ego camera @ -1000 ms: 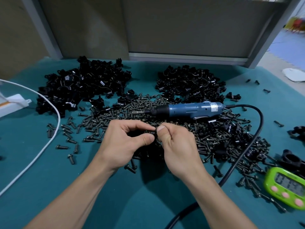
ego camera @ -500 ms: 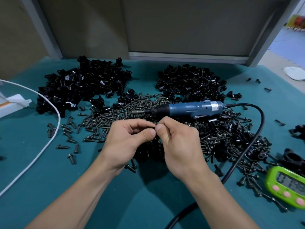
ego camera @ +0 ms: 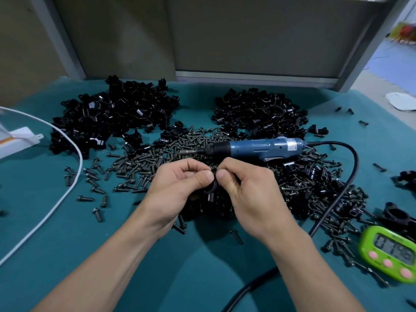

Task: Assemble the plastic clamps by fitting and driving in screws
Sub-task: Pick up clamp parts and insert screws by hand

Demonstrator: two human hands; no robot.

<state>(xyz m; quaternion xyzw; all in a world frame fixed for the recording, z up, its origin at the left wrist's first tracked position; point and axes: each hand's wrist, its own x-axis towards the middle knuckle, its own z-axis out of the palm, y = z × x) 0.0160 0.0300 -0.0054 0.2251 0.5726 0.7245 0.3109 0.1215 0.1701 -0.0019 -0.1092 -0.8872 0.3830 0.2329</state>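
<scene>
Black plastic shows only in part at frame centre: a clamp piece (ego camera: 211,190) appears as a curved lower edge and a short stub below the thumbs, the rest hidden behind fingers. The left hand (ego camera: 177,183) and right hand (ego camera: 245,188) both have their fingers curled, each pinching the clamp piece between thumb tip and forefinger, with the thumbs almost touching. Whether a screw sits inside the pinch cannot be told.

Two heaps of black parts lie in the upper half, the left heap (ego camera: 117,111) broader than the right heap (ego camera: 258,111). The screws (ego camera: 144,163) spread between and below them, too many to count. One blue screwdriver (ego camera: 258,147) lies on the screws just above the hands, bit pointing left. Its one black cable (ego camera: 347,183) curves down the right side and leaves at the bottom edge.

One white cable (ego camera: 67,188) and one white box (ego camera: 15,140) are cut off at the left edge. At lower right, one green timer (ego camera: 391,253) shows three pink buttons and blurred digits. Dark shapes (ego camera: 391,215) above it are hard to make out.
</scene>
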